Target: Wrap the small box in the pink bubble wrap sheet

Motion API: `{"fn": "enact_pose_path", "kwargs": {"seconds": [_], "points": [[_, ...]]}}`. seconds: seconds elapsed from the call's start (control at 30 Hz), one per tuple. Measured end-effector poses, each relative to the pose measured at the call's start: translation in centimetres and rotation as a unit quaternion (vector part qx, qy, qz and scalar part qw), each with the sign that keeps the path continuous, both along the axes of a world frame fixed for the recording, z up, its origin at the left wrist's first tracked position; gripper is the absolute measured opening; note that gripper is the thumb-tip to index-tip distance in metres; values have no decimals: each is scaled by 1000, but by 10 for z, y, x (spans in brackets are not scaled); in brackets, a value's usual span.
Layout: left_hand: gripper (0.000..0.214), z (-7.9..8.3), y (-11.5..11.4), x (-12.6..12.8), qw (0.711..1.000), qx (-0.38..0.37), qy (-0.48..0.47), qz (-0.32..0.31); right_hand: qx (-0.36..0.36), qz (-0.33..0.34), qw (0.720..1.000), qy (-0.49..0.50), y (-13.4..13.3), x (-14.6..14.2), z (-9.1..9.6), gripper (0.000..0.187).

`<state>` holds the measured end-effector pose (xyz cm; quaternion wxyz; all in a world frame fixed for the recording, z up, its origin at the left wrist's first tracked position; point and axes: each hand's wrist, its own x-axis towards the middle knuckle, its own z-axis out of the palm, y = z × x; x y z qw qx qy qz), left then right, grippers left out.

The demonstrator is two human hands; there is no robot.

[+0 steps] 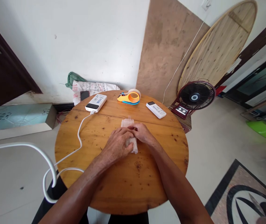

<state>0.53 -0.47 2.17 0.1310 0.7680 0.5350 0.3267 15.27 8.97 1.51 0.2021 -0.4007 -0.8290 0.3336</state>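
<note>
A whitish, slightly see-through wrapped packet (134, 147) lies on the round wooden table (133, 177), its long side pointing away from me. A small clear strip shows at its far end. My left hand (119, 141) rests over the packet from the left, fingers curled and thumb on its near part, holding it against the wood. From the right, my right hand (142, 132) is closed, thumb and fingertips pinched together at the packet's middle edge. Whatever is inside the wrapping is hidden, and the hands cover its middle.
Beyond the hands stands an orange and blue tape dispenser (130, 97). A white power bank (96, 103) with a plugged-in white cable (78, 133) lies at left, another power bank (155, 109) at right. A fan (195, 95) is beside the table's right edge.
</note>
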Motion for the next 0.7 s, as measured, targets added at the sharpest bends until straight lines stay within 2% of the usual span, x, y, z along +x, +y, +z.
{"fn": "enact_pose_path", "kwargs": {"seconds": [0.17, 0.4, 0.5, 0.7], "points": [[24, 1, 0, 0, 999, -43, 13, 13, 6, -34, 999, 9, 2, 0, -4, 25], [24, 3, -1, -1, 998, -61, 9, 7, 27, -172, 984, 36, 18, 8, -10, 22], [26, 5, -1, -1, 998, -68, 6, 8, -12, -198, 980, 7, 26, 7, -5, 20], [27, 5, -1, 0, 998, -70, 1, 2, -105, -195, 974, -37, 35, -8, 12, 16]]}}
